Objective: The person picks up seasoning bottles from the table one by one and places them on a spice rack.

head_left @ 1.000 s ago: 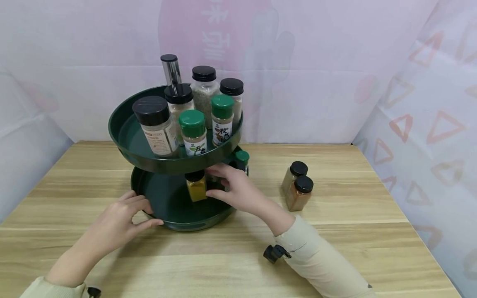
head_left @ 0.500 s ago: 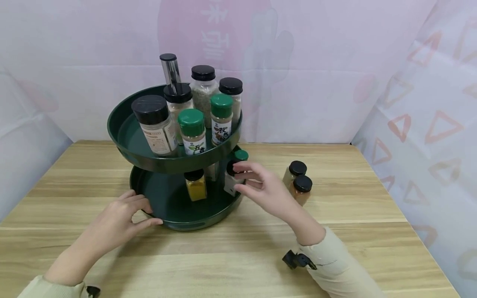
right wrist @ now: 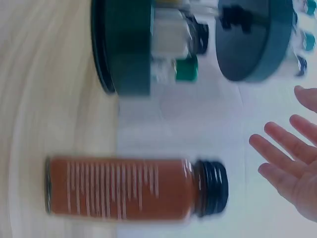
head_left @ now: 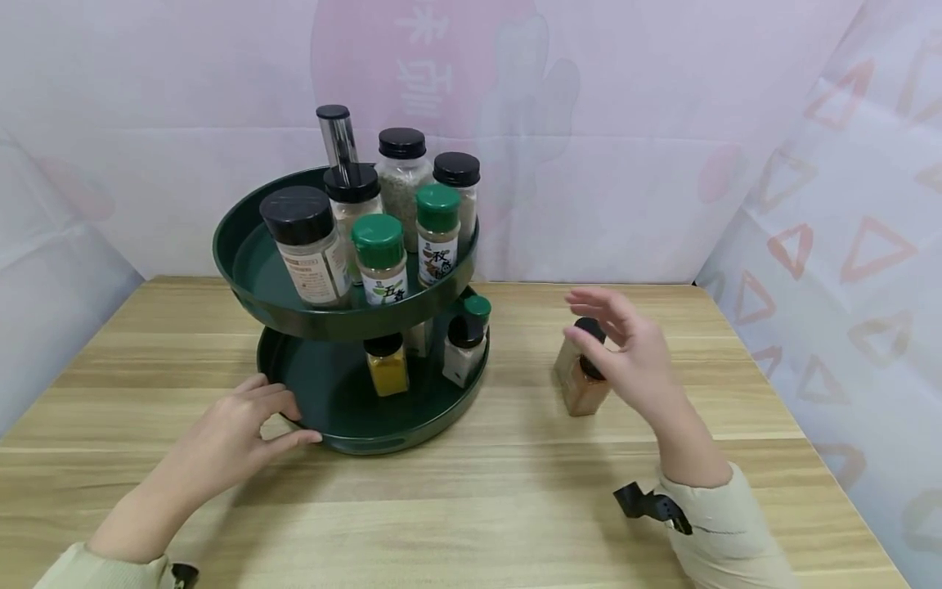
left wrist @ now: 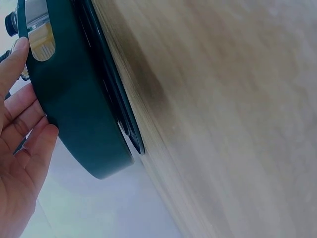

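A dark green two-tier spice rack (head_left: pixel 324 325) stands left of centre. My left hand (head_left: pixel 234 429) holds the rim of its lower tray (head_left: pixel 368 446), thumb along the front edge and the other fingers bent over the side; the left wrist view shows these fingertips (left wrist: pixel 47 134) at the tray wall. To the right, my right hand (head_left: pixel 633 356) is raised with fingers spread and nothing in it. It overlaps two black-capped square jars standing on the table: a reddish-brown spice jar (head_left: pixel 586 397) in front, and a paler jar (head_left: pixel 567 360) behind, partly hidden.
The upper tier (head_left: pixel 346 321) carries several spice bottles with black or green caps. Below are a yellow spice jar (head_left: pixel 388 375), a black-capped white-powder jar (head_left: pixel 462 360) and a green-capped bottle (head_left: pixel 478 307). A cloth backdrop (head_left: pixel 633 204) rises behind the wooden table (head_left: pixel 456 523).
My right hand has withdrawn from the lower tray, leaving the white-powder jar there at the right, and moved right to the two jars on the table. My left hand stays at the rim.
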`<state>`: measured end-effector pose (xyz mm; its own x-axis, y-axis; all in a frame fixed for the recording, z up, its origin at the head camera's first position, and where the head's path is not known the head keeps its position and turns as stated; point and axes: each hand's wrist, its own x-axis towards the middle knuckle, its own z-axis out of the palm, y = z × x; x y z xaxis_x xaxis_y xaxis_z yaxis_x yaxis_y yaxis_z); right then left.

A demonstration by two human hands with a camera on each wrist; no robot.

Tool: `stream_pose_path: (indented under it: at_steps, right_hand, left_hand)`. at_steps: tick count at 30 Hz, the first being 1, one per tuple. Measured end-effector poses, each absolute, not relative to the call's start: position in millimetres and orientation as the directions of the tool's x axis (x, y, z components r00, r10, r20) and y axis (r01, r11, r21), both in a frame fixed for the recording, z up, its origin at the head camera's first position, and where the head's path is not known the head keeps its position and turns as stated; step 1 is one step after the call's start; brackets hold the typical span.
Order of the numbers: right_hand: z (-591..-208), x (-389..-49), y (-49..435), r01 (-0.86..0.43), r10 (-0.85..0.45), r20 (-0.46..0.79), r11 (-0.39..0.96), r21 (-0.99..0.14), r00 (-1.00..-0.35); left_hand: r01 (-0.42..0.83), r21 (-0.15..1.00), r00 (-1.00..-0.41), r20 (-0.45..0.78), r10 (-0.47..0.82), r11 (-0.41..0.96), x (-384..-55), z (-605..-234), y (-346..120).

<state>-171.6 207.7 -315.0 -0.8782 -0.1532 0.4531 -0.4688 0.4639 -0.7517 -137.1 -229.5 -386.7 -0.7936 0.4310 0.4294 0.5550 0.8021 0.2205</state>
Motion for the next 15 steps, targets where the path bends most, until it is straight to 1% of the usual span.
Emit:
stream_pose_path:
  at_steps: [5,15]
  right_hand:
    - [-318,-170,229,-0.375,-0.072,0.396,0.509,-0.775,-0.915]
    - [-333,-174,253,-0.315,-0.075,0.331,0.556,-0.769,-0.941]
  left_hand:
    - [0.563,0.215,-0.785,0.441,0.435,0.798,-137,-388,-229]
    - [0.570,0.203,-0.774,0.458,0.437,0.796,-137,-388,-228]
